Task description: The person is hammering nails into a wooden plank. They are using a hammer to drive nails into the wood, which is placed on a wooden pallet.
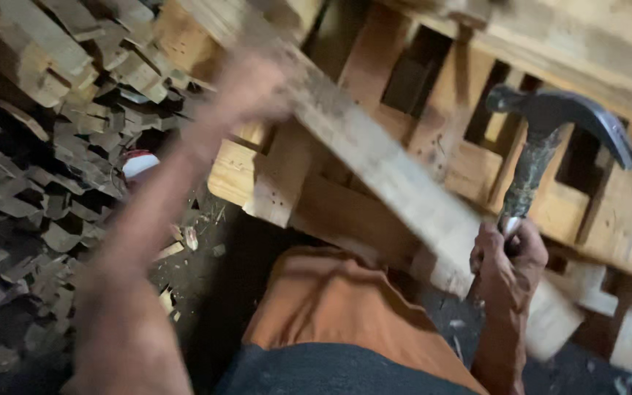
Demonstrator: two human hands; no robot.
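Stacked wood scraps (45, 146) and a pallet (477, 153) fill the background.
Right hand (508, 260) fists a claw hammer (550, 139) upright; blurred left hand (254, 88) grips a long plank (382, 161) slanting across the pallet.

A long plank (374, 157) runs slantwise from upper left to lower right, lying over the pallet (469, 161) behind it. The left hand (254, 88) sits on the plank's upper end; the right hand (506, 267), just right of its lower end, holds a hammer (550, 139) upright before the pallet. A stack of wood pieces (45, 146) fills the left side.
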